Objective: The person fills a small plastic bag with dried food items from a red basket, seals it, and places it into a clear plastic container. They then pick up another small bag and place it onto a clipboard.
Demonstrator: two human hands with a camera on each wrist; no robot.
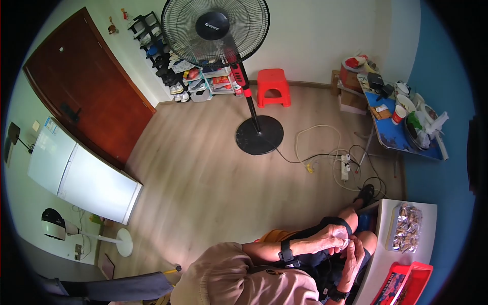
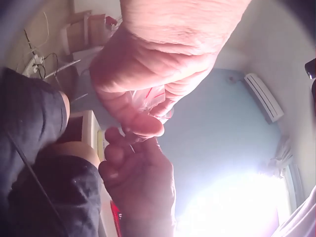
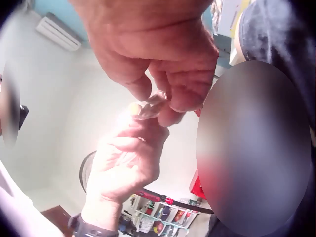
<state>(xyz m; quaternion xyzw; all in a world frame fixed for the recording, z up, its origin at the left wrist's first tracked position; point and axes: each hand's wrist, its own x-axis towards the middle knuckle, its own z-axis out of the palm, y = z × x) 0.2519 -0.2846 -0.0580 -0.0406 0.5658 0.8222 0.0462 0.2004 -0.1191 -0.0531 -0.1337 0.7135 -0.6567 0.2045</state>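
Observation:
Both hands meet over the lap in the head view. My left hand point(image 1: 328, 240) grips a small crumpled clear plastic piece point(image 1: 344, 243). From the left wrist view, this plastic point(image 2: 148, 98) shows red lines and sits under the curled fingers of the left hand point(image 2: 158, 64). The right hand point(image 2: 140, 180) touches it from below with bent fingers. In the right wrist view, thumb and fingers of my right hand point(image 3: 158, 54) pinch the edge of the plastic point(image 3: 154, 106), against the fingertips of the left hand point(image 3: 126, 158). What the plastic holds cannot be made out.
Beside the right hand stands a white cabinet point(image 1: 378, 264) with a clear tray of wrapped pieces point(image 1: 406, 227) and a red tray point(image 1: 419, 284). A standing fan point(image 1: 259, 135), a red stool point(image 1: 273, 87), floor cables and a power strip point(image 1: 345, 168) are farther off.

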